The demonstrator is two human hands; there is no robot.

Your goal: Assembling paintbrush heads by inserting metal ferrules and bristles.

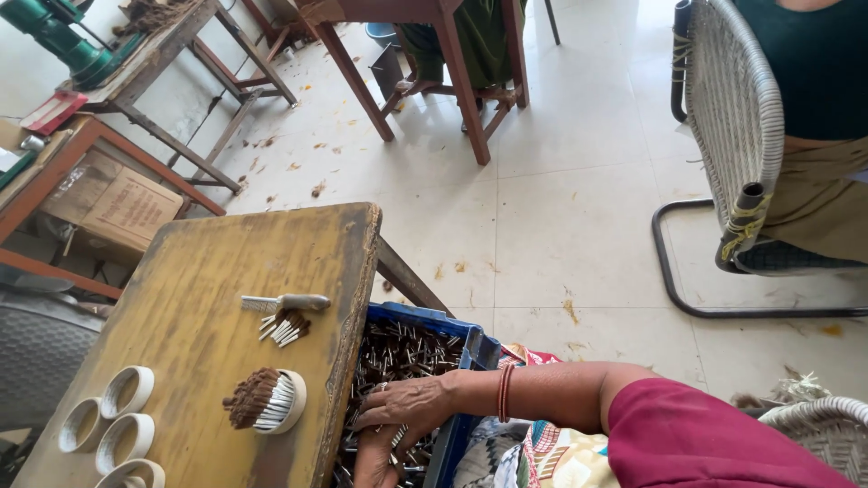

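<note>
Right hand (402, 407) fingers spread, holding nothing, on sticks (398, 352) filling blue crate (475, 348), left hand unseen.

A brown cardboard box (113, 206) sits under the left table.

free: bench middle (208, 271) | blocked: rings (127, 390), brush bundle (267, 399), crate wall (461, 434)

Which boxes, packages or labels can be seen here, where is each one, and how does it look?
Cardboard box: far left, under a wooden-framed table; brown, rectangular, dark print on its side.
Flat red package: upper left, on the table edge; thin, rectangular, with a white patch.
No signs or screens show.
</note>
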